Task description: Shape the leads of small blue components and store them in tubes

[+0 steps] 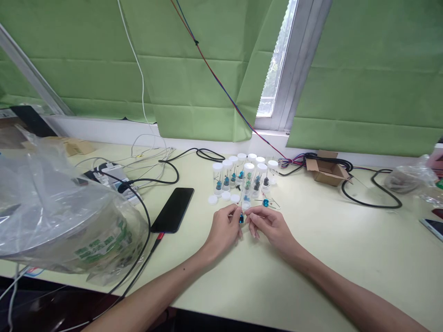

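Observation:
My left hand (pixel 224 229) is closed in a pinch on a small blue and black part (pixel 241 218), mostly covered by the fingers. Close beside it, almost touching, my right hand (pixel 272 227) has its thumb and forefinger together; whatever lies between them is too small to make out. Just beyond the hands stand several clear plastic tubes (pixel 218 177) with white caps, holding small blue, green or black parts with thin pins. Loose white caps (pixel 212 199) lie in front of them. To the right of these rests another blue part (pixel 265 203) among thin metal rods (pixel 274 203).
A black phone (pixel 173 210) with a plugged-in red-tipped cable lies on the left. Farther left is a large round container in a clear plastic bag (pixel 69 221), near a power strip (pixel 119 180) and tangled cables. An open cardboard box (pixel 328 173) stands back right; another phone (pixel 433 228) sits far right.

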The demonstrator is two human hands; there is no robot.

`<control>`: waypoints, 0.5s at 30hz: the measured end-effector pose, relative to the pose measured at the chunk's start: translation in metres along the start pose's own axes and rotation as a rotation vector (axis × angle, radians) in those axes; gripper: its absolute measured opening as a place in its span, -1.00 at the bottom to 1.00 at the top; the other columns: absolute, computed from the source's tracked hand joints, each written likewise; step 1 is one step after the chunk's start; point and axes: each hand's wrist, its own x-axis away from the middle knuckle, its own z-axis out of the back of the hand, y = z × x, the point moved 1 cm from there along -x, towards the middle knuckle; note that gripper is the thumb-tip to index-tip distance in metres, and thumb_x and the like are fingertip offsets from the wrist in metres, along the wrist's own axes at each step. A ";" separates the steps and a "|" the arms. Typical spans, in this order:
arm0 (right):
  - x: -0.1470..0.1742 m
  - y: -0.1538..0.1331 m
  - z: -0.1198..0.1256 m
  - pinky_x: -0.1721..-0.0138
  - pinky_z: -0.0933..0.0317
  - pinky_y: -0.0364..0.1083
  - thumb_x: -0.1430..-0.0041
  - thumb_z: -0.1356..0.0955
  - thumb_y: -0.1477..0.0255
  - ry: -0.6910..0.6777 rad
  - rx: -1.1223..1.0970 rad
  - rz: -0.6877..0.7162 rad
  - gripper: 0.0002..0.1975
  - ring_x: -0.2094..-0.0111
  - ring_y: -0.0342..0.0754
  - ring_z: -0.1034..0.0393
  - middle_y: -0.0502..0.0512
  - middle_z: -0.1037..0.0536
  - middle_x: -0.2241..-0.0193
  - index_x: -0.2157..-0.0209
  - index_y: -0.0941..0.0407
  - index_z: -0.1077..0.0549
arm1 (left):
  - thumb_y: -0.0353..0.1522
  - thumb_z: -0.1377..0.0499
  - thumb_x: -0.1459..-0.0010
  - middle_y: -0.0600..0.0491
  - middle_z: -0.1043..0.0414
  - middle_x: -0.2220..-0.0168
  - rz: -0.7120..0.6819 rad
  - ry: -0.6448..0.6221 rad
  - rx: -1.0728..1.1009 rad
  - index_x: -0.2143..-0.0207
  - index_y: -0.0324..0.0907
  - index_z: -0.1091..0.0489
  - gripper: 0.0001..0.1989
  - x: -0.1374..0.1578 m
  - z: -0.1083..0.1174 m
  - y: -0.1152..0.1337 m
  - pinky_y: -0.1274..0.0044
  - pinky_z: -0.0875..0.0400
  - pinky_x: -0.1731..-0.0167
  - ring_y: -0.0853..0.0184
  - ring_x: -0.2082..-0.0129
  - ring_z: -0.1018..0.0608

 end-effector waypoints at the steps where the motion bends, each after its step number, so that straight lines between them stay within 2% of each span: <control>1: 0.000 0.001 0.000 0.53 -0.25 -0.15 -0.25 -0.36 0.29 0.007 -0.004 -0.003 -0.80 0.56 -0.20 -0.36 0.03 -0.49 0.40 0.21 0.12 -0.52 | -0.14 0.00 -0.28 0.19 -0.24 0.69 0.002 -0.002 0.001 0.47 -0.15 -0.31 -0.65 0.000 0.000 0.000 0.60 -0.22 0.72 0.42 0.75 -0.37; 15: 0.000 -0.002 -0.001 0.53 -0.23 -0.14 -0.21 -0.38 0.27 0.060 0.020 -0.034 -0.80 0.58 -0.18 -0.34 0.03 -0.51 0.45 0.29 0.14 -0.48 | -0.12 -0.01 -0.28 0.17 -0.27 0.72 0.019 0.013 -0.012 0.48 -0.17 -0.30 -0.63 0.001 -0.001 0.002 0.61 -0.23 0.72 0.42 0.77 -0.36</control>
